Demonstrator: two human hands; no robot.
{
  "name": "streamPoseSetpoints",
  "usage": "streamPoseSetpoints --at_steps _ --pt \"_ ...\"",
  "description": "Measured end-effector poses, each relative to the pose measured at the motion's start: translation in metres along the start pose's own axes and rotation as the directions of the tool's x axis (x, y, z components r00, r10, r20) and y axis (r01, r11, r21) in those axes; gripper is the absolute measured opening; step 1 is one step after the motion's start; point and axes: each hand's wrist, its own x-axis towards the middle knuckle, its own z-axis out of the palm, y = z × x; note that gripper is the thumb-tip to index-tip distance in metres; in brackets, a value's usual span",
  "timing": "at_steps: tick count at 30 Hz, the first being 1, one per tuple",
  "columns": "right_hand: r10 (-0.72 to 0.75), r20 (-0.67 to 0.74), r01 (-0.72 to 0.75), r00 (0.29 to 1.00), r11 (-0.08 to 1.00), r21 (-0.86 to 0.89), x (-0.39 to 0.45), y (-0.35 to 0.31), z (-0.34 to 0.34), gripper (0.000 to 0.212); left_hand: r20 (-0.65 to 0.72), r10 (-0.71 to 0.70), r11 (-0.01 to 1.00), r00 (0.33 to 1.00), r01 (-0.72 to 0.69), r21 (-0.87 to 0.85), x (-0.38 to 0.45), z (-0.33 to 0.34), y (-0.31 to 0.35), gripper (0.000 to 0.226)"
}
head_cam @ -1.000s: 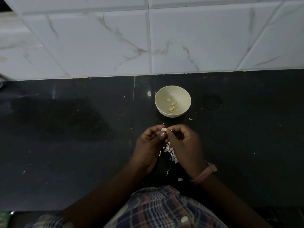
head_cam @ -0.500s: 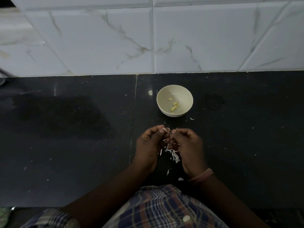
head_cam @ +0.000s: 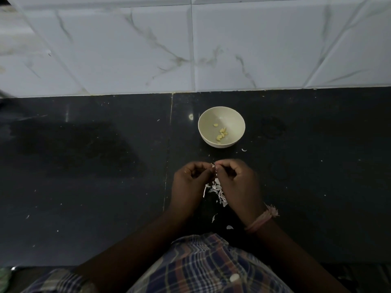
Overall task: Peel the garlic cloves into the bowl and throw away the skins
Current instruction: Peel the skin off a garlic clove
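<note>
Both hands, left hand (head_cam: 188, 180) and right hand (head_cam: 237, 182), are pinching 1 papery garlic skin (head_cam: 214, 166) at frame center; about 6 peeled cloves (head_cam: 221, 133) are lying in 1 round cream bowl (head_cam: 213, 115).

Head-worn view, steeply down onto dark counter (head_cam: 84, 187), close

Home kitchen, dark stone countertop (head_cam: 84, 166), white marble-look wall tiles (head_cam: 127, 49), small bowl (head_cam: 237, 118)

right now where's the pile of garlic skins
In the head view the garlic skins lie on the dark counter just below and between the left hand and right hand, nearer the person than the bowl.
</note>
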Motion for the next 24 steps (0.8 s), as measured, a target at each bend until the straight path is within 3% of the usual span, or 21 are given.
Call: streamPoseSetpoints --at_steps 17,20,24 --pt "-0.16 0.026 0.162 0.987 0.979 -0.122 0.002 0.007 -0.007 0.007 0.093 0.185 0.905 0.978 -0.206 0.371 0.006 -0.006 0.009 0.017" --pt "-0.128 0.053 0.133 0.99 0.985 -0.106 0.0 0.008 -0.009 0.01 0.121 0.222 0.85 0.968 -0.253 0.462 0.005 -0.007 0.012 0.015" --pt "-0.04 0.09 0.051 0.995 0.991 -0.12 -0.001 0.004 -0.012 0.007 0.15 0.205 0.864 0.967 -0.251 0.437 0.0 -0.007 0.011 0.011"
